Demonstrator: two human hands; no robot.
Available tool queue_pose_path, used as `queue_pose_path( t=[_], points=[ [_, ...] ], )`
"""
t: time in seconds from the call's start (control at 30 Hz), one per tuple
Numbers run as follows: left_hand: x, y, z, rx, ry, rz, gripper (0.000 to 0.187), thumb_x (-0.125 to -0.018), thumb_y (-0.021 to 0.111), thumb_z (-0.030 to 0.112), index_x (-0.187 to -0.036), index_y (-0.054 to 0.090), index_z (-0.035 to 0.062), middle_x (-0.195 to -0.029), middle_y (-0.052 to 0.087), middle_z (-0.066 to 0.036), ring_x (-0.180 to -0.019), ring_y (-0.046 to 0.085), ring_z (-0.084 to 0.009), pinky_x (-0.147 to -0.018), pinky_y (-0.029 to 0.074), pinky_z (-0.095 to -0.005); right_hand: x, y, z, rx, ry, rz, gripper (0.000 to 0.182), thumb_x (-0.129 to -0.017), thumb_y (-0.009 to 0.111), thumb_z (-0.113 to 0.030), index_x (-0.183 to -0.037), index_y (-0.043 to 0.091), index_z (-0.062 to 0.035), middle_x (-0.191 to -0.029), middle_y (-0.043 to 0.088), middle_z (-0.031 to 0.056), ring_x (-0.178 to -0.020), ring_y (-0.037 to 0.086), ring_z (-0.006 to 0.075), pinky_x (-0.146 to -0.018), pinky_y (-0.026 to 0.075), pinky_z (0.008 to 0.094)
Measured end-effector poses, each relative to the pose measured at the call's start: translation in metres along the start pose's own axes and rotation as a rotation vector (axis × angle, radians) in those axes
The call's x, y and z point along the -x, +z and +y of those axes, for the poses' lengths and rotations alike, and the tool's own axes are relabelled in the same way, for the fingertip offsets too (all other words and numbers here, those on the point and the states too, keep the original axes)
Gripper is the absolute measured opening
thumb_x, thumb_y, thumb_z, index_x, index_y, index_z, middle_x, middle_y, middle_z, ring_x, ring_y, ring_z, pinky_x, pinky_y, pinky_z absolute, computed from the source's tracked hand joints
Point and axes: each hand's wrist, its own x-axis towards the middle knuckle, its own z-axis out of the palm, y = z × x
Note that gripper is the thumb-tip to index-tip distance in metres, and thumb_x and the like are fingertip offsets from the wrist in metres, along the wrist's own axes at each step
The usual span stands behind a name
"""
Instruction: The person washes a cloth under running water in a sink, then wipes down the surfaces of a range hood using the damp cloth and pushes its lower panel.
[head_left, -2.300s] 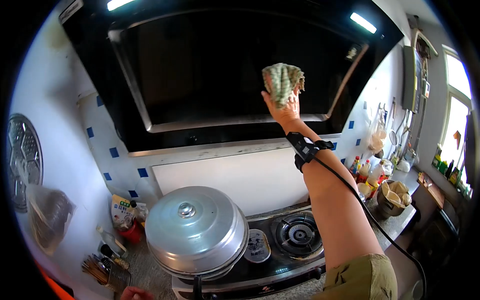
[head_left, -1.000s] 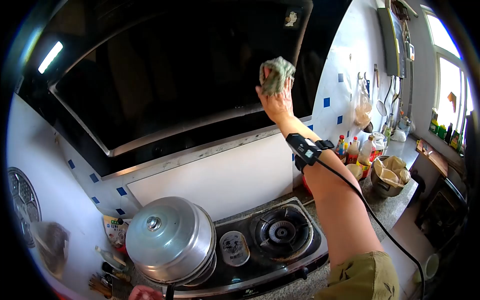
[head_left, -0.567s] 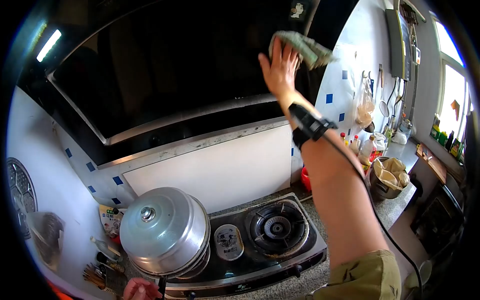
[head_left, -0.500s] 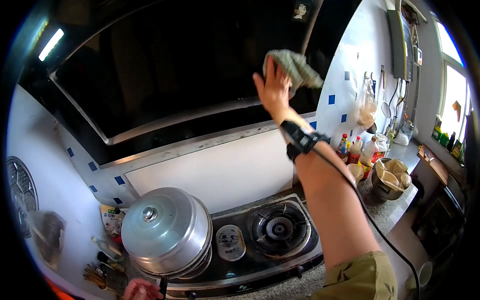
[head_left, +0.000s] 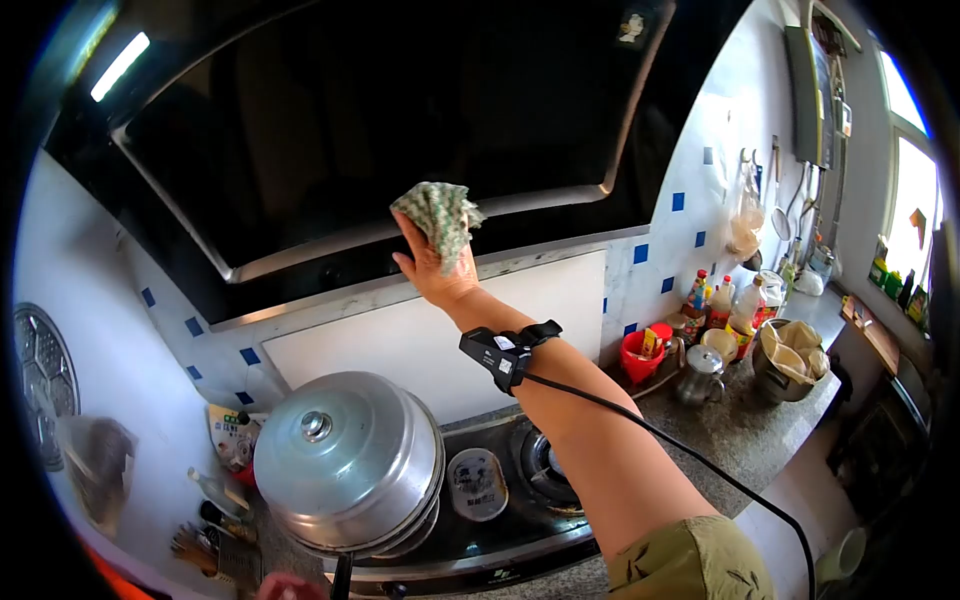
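Note:
My right hand [head_left: 440, 272] holds a green-and-white checked cloth [head_left: 437, 212] against the lower part of the black, glossy range hood [head_left: 400, 120]. The cloth covers most of its fingers, and a black device is strapped to that wrist. At the bottom edge, only a blurred bit of my left hand [head_left: 288, 588] shows, beside a dark handle [head_left: 342, 575]; its fingers cannot be made out. Below the hood, a large lidded aluminium pot [head_left: 345, 455] sits on the left burner of the gas stove [head_left: 450, 560]. My right forearm partly hides the right burner [head_left: 540, 465].
An oval tin lid [head_left: 478, 485] lies between the burners. On the right counter [head_left: 690, 440] stand a metal kettle [head_left: 700, 375], a red container [head_left: 642, 358], several bottles and a cloth-lined pot [head_left: 785, 370]. Bottles and a utensil holder [head_left: 235, 560] crowd the left corner. A cable trails from my wrist.
My right hand and the cloth have moved left and down along the hood, from its right side toward the middle of the lower edge. The view has shifted slightly. The kettle and red container now show.

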Motion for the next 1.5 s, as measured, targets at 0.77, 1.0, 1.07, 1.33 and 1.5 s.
queue_pose_path(
  t=[0.77, 1.0, 1.07, 1.33, 1.5],
  points=[
    [-0.027, 0.011, -0.009, -0.002, -0.031, -0.011, 0.023, -0.088, 0.053, 0.022, -0.101, 0.053, 0.0032, -0.083, 0.055, -0.006, -0.075, 0.053, -0.0161, -0.070, 0.043, -0.0274, 0.001, -0.126, 0.158, 0.353, 0.251, 0.357, 0.026, -0.066, 0.058, -0.001, -0.088, 0.049, -0.0093, -0.096, 0.049, 0.0147, -0.087, 0.051, 0.0360, -0.072, 0.044, 0.0448],
    [-0.018, 0.001, -0.009, 0.004, -0.057, 0.035, 0.021, -0.089, 0.052, 0.021, -0.101, 0.053, 0.0038, -0.085, 0.055, -0.007, -0.077, 0.053, -0.0164, -0.071, 0.044, -0.0286, 0.018, -0.112, 0.184, 0.018, 0.400, 0.524, 0.025, -0.065, 0.057, -0.002, -0.088, 0.049, -0.0073, -0.092, 0.050, 0.0166, -0.087, 0.049, 0.0364, -0.077, 0.040, 0.0406],
    [-0.017, -0.001, -0.008, 0.008, -0.041, 0.025, 0.020, -0.089, 0.051, 0.021, -0.100, 0.053, 0.0039, -0.085, 0.054, -0.007, -0.077, 0.053, -0.0164, -0.071, 0.044, -0.0289, 0.005, -0.112, 0.173, 0.023, 0.522, 0.601, 0.028, -0.067, 0.057, -0.004, -0.092, 0.047, -0.0076, -0.092, 0.049, 0.0174, -0.089, 0.048, 0.0364, -0.079, 0.040, 0.0406],
    [-0.007, -0.025, -0.008, 0.014, -0.013, 0.028, 0.022, -0.089, 0.051, 0.023, -0.100, 0.052, 0.0035, -0.086, 0.055, -0.007, -0.077, 0.054, -0.0163, -0.070, 0.044, -0.0291, -0.025, -0.078, 0.082, -0.129, 0.521, 0.367, 0.020, -0.069, 0.061, -0.009, -0.086, 0.051, -0.0062, -0.083, 0.057, 0.0141, -0.079, 0.055, 0.0321, -0.071, 0.043, 0.0386],
    [0.005, -0.049, -0.011, 0.058, 0.024, 0.074, 0.023, -0.089, 0.052, 0.023, -0.100, 0.053, 0.0034, -0.087, 0.057, -0.007, -0.076, 0.055, -0.0155, -0.070, 0.044, -0.0280, -0.054, -0.042, 0.002, -0.301, 0.489, 0.254, 0.015, -0.070, 0.062, -0.011, -0.083, 0.056, -0.0042, -0.067, 0.057, 0.0099, -0.063, 0.056, 0.0246, -0.061, 0.044, 0.0333]
  ],
)
